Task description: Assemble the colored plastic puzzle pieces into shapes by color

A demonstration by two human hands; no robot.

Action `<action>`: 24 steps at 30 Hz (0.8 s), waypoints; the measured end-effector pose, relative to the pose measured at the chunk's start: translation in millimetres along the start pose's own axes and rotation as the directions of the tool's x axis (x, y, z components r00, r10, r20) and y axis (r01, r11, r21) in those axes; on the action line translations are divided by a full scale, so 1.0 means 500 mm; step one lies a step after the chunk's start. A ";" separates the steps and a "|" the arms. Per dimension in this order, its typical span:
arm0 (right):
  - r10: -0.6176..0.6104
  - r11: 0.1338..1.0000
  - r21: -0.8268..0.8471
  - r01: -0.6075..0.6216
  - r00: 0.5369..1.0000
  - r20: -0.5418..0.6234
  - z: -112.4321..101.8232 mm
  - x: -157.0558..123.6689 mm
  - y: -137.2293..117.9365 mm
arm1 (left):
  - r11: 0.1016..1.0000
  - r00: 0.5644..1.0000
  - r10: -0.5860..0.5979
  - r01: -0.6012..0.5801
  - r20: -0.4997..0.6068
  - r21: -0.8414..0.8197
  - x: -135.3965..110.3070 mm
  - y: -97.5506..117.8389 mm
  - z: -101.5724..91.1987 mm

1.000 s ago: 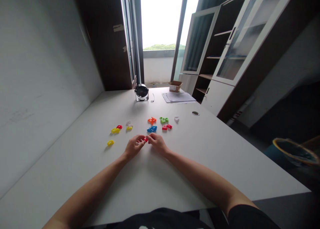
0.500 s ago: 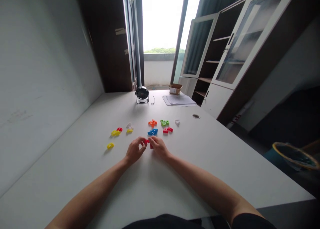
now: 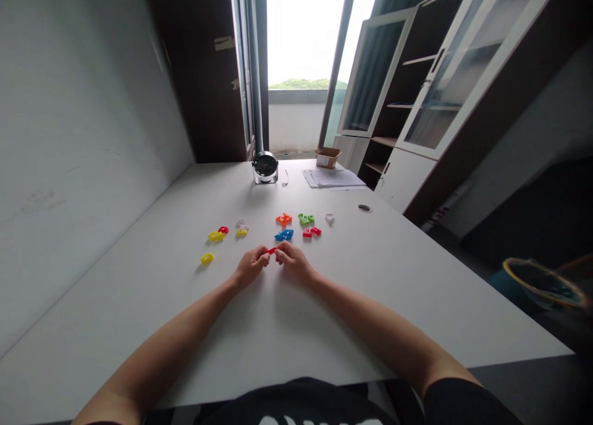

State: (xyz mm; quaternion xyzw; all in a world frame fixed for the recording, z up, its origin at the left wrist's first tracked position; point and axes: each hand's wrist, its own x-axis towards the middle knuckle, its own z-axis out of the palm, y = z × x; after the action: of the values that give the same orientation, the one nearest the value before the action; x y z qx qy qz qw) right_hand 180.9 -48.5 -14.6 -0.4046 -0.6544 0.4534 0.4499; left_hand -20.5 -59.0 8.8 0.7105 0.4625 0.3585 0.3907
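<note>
My left hand (image 3: 251, 266) and my right hand (image 3: 293, 262) meet over the middle of the white table, with their fingertips pinching a small red plastic piece (image 3: 271, 250). Most of that piece is hidden by my fingers. Just beyond my hands lie a blue plastic piece (image 3: 284, 235), an orange piece (image 3: 283, 219), a green piece (image 3: 306, 218), a red piece (image 3: 311, 231) and a white piece (image 3: 329, 217). Further left are a yellow piece (image 3: 215, 236), a small red piece (image 3: 223, 230), a white piece (image 3: 239, 223), a yellow piece (image 3: 241, 232) and a lone yellow piece (image 3: 207, 258).
The white table (image 3: 139, 301) runs to a wall on the left. At its far end stand a round black-and-silver desk fan (image 3: 265, 167), a small cardboard box (image 3: 328, 157) and papers (image 3: 334, 178). A glass-fronted cabinet (image 3: 375, 73) stands beyond the right side.
My hands have come closer together, and the red piece now shows as a thin strip between my fingertips. The camera view has shifted slightly, and the table pieces have not visibly moved.
</note>
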 end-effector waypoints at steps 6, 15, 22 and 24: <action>-0.011 1.000 0.023 0.010 0.999 0.033 0.001 -0.001 -0.002 | 1.000 1.000 0.009 -0.009 0.026 0.015 0.006 -0.013 -0.002; 0.013 0.990 -0.137 -0.024 0.997 -0.079 -0.002 -0.002 0.000 | 0.997 0.997 0.076 -0.077 0.028 0.026 0.002 -0.015 0.005; 0.052 0.991 -0.118 -0.062 0.995 -0.089 -0.001 0.000 -0.003 | 0.954 0.975 0.217 -0.203 -0.042 0.220 -0.009 -0.012 0.011; 0.042 0.994 -0.095 -0.049 0.996 -0.078 0.000 -0.001 -0.006 | 0.950 0.973 0.226 -0.209 -0.048 0.234 -0.011 -0.009 0.010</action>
State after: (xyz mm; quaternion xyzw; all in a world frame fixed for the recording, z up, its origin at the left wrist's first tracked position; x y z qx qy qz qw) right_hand 180.7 -49.5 -12.0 -0.4577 -0.6487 0.4154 0.4439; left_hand -19.4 -64.2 1.9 0.7834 0.4335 0.3701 0.2477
